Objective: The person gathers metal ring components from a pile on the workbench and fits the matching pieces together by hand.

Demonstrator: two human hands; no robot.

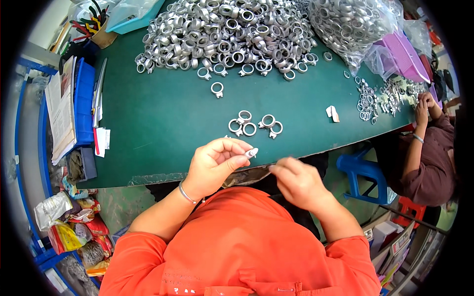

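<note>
Left hand [217,163], frame centre, pinching small silvery-white piece [252,153]. Right hand [300,183], right of centre, blurred; cannot tell grip. Silver metal rings [232,37] heaped, top centre.

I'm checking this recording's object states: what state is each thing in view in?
Left hand: pinched shut on a small pale part
Right hand: fingers curled, blurred; whether it holds anything is unclear
Ring pile: loose, heaped
Clear bag: filled with rings
Single ring: lying apart from the pile
Five rings: grouped three and two
Blue stool: upright
Purple basket: tilted
</note>
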